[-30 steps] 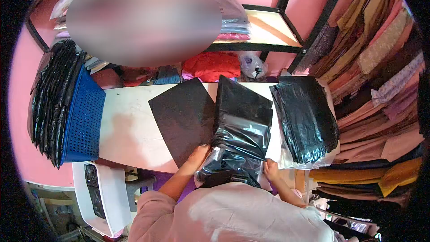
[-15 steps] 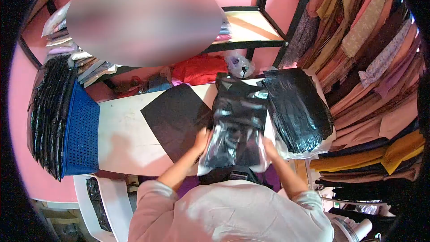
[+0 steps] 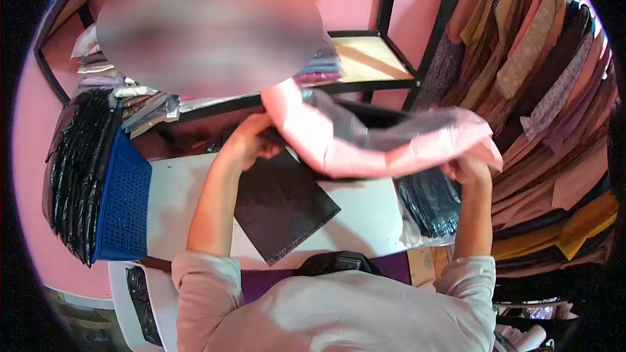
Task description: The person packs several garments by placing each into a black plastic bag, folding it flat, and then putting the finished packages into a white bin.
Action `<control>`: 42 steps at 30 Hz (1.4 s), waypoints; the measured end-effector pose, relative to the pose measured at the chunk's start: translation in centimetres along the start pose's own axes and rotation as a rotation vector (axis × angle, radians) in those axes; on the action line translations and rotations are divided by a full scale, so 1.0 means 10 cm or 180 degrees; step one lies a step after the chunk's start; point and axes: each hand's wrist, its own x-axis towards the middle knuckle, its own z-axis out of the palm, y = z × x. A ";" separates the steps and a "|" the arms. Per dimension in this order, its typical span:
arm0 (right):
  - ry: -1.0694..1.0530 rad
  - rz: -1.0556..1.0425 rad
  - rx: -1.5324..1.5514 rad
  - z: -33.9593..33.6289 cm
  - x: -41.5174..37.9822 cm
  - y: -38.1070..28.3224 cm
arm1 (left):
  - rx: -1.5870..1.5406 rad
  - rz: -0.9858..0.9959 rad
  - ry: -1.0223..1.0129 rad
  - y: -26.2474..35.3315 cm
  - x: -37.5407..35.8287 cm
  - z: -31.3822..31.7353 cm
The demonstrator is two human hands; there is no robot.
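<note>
A pink packet with a clear, dark-looking plastic face (image 3: 352, 156) is held up above the table, bowed into a curve and blurred by motion. My right hand (image 3: 471, 168) is closed on its right end. At its left end, my left hand (image 3: 251, 140) is closed with curled fingers; the exact grip is partly hidden. Below lies a flat black plastic mailer bag (image 3: 283, 205), turned at an angle on the white table (image 3: 182, 202). A stack of black plastic bags (image 3: 430, 205) lies beneath my right hand, partly covered by the packet.
At the left stands a blue perforated basket (image 3: 124, 202) with black plastic packets (image 3: 78, 169) upright in it. Folded packaged clothes fill a shelf (image 3: 313, 68) at the back. Hanging garments (image 3: 528, 85) line the right side. A white chair (image 3: 140, 287) is at lower left.
Both hands have risen from the table and moved forward and apart. The packet that lay dark side up is now lifted, showing pink. The flat mailer bag appears farther right and lower in view.
</note>
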 end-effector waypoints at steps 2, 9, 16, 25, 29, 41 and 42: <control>-0.0352 -0.0143 0.0263 -0.02 0.04 0.12 | 0.0202 0.0167 0.0191 -0.07 -0.05 0.03; -0.0371 -0.0147 0.0092 -0.04 0.17 0.10 | 0.0460 -0.0115 0.0083 -0.09 -0.03 -0.04; 0.0111 -0.0706 0.0184 0.09 0.65 -0.12 | 0.0740 0.0694 0.0912 0.07 0.46 -0.08; -0.0159 -0.1107 -0.1420 0.16 -0.06 1.29 | 0.3096 0.1212 0.0756 -1.42 -0.21 -0.19; -0.0379 -0.0551 -0.2214 0.34 -0.36 3.00 | 0.3673 -0.0159 0.0392 -2.93 -0.48 -0.03; 0.0338 -0.0675 -0.2136 0.47 -0.59 3.00 | 0.3769 0.0202 0.0714 -3.16 -0.65 0.10; 0.0331 -0.0721 -0.1711 0.57 -0.61 2.90 | 0.3331 -0.0198 0.0875 -3.12 -0.66 0.20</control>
